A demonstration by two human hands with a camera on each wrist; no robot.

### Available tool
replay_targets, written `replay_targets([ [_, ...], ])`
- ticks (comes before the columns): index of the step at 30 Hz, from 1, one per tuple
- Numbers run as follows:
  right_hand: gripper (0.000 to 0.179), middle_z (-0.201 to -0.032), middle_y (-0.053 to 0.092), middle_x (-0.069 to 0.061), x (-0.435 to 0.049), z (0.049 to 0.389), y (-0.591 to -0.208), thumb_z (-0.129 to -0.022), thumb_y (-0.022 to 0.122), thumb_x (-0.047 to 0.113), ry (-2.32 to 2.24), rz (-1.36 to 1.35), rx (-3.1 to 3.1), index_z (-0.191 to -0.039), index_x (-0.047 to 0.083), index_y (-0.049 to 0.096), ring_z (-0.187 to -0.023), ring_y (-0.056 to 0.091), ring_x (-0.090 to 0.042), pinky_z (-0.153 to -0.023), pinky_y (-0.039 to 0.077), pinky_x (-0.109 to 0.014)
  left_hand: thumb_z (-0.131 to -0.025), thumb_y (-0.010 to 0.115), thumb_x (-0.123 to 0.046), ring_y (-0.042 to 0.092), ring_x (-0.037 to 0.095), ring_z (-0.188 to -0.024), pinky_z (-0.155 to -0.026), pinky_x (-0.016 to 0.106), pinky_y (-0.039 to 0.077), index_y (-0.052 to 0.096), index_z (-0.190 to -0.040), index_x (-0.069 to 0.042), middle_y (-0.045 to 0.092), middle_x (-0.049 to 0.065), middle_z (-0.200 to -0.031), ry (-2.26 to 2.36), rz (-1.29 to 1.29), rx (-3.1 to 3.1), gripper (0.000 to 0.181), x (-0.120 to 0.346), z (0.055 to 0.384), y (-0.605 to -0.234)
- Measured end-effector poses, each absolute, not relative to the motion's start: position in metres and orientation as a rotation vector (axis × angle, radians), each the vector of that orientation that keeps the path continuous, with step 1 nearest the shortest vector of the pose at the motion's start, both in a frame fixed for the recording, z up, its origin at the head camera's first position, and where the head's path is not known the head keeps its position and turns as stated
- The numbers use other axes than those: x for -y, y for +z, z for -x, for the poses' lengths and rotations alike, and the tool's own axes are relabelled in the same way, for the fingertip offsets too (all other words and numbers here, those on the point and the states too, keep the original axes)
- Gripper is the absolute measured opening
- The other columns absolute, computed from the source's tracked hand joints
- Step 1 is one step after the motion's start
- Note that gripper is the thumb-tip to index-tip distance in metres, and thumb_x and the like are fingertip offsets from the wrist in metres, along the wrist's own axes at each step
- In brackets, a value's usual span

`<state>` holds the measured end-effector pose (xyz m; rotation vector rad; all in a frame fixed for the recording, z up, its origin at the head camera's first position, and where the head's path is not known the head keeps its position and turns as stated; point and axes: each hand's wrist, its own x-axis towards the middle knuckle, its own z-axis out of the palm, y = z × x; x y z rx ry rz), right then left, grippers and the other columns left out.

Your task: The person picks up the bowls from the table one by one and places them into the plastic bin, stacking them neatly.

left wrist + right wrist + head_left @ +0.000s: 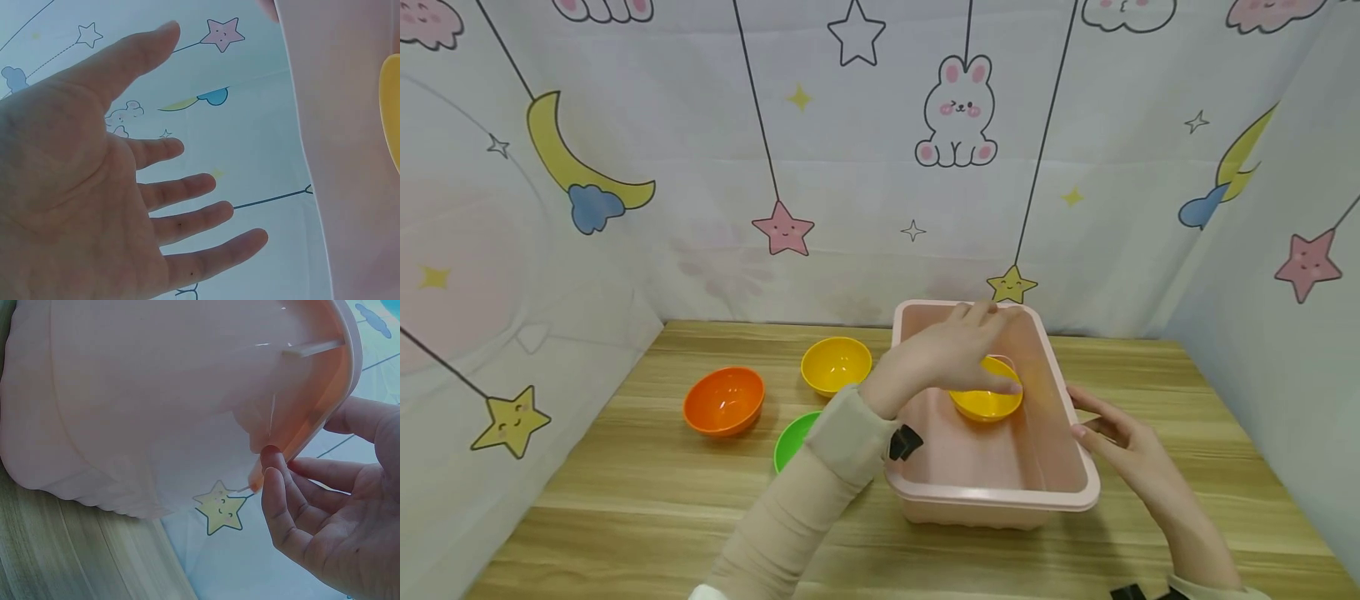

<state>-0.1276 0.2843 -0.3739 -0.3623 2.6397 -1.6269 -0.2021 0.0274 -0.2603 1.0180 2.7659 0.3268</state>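
Observation:
A deep pink plastic bin (970, 496) stands on the table, with a yellow bowl (988, 407) lying inside it. My left hand (943, 354) reaches across the bin above the bowl and overlaps it in the head view. In the left wrist view the palm and spread fingers (187, 222) hold nothing, and the bowl's edge (390, 112) shows at the right. At the bin's right side, my right hand (1123, 446) grips the rim (340, 400) with bent fingers (281, 494).
Left of the bin sit an orange bowl (725, 402), another yellow bowl (837, 367) and a green bowl (793, 442), partly hidden by the left sleeve (805, 508). Printed cloth (865, 167) hangs behind and on both sides of the wooden table (625, 500).

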Motion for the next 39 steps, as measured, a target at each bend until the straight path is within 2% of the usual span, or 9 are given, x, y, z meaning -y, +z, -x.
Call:
replay_targets([
  [7,0.052,-0.127,0.052,0.027,-0.284,0.128,-0.373,-0.1,0.052,0.022,-1.62,0.363,-2.635,-0.148,0.011,0.037,-0.097,0.062,0.002,-0.079,0.052,-0.019,-0.088,0.061,-0.054,0.021,0.027,-0.146,-0.106,0.041,0.045,0.009,-0.155,-0.026,0.017,0.008,-0.159,0.38,-1.037,-2.774,0.089,-0.017,0.194,-0.258],
  [17,0.052,-0.127,0.053,0.027,-0.286,0.128,-0.374,-0.1,0.052,0.021,-1.633,0.368,-2.624,-0.148,0.012,0.037,-0.097,0.062,0.001,-0.08,0.052,-0.019,-0.087,0.062,-0.054,0.027,0.025,-0.145,-0.114,0.043,0.035,0.012,-0.155,-0.024,0.021,0.006,-0.158,0.564,-1.044,-2.802,0.089,0.001,0.184,-0.261],
  [21,0.052,-0.127,0.054,0.025,-0.286,0.128,-0.374,-0.1,0.052,0.021,-1.626,0.356,-2.619,-0.149,0.013,0.036,-0.097,0.063,0.0,-0.08,0.052,-0.019,-0.087,0.061,-0.056,0.031,0.024,-0.144,-0.113,0.043,0.036,0.012,-0.155,-0.024,0.021,0.005,-0.157,0.622,-1.048,-2.819,0.089,0.009,0.179,-0.262],
  [27,0.052,-0.127,0.053,0.025,-0.285,0.128,-0.374,-0.1,0.052,0.022,-1.622,0.338,-2.614,-0.149,0.015,0.036,-0.097,0.063,-0.001,-0.08,0.052,-0.02,-0.088,0.062,-0.053,0.028,0.021,-0.145,-0.115,0.042,0.035,0.013,-0.155,-0.024,0.02,0.004,-0.158,0.705,-1.099,-2.822,0.088,0.021,0.17,-0.265],
  [33,0.052,-0.126,0.053,0.027,-0.285,0.128,-0.374,-0.1,0.052,0.023,-1.613,0.327,-2.625,-0.149,0.014,0.036,-0.097,0.062,0.0,-0.079,0.052,-0.021,-0.088,0.061,-0.053,0.032,0.023,-0.143,-0.11,0.044,0.04,0.013,-0.155,-0.025,0.019,0.005,-0.159,0.747,-1.049,-2.807,0.087,0.03,0.165,-0.269],
  [39,0.052,-0.125,0.051,0.029,-0.284,0.128,-0.374,-0.099,0.053,0.024,-1.591,0.32,-2.65,-0.149,0.015,0.037,-0.096,0.062,0.001,-0.079,0.052,-0.019,-0.088,0.064,-0.049,0.032,0.023,-0.141,-0.112,0.043,0.037,0.018,-0.154,-0.022,0.022,0.005,-0.157,0.817,-1.022,-2.814,0.085,0.04,0.162,-0.275],
])
